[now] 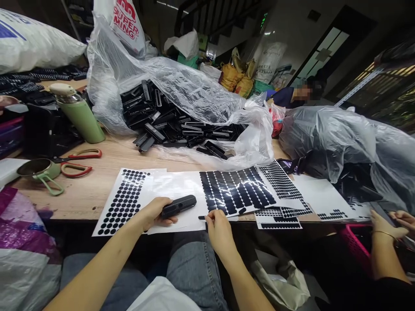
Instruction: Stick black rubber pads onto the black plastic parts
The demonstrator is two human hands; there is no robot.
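Observation:
My left hand (159, 214) is closed around one end of a black oblong plastic part (179, 206) with a textured face and a small dark round spot. To its right, my right hand (218, 224) pinches a small black sticker (202, 217) between thumb and fingertips, apart from the part. Under and beside my hands lie white sticker sheets. One sheet (121, 198) at the left bears rows of black round dots. Another sheet (235, 190), glossy, carries columns of black oblong stickers.
Behind the sheets, a clear plastic bag (201, 93) spills a heap of black plastic parts (181, 125). At left stand a green flask (79, 114), red-handled scissors (78, 162) and a green cup (39, 170). A co-worker's hands (387, 224) hold a dark part at far right.

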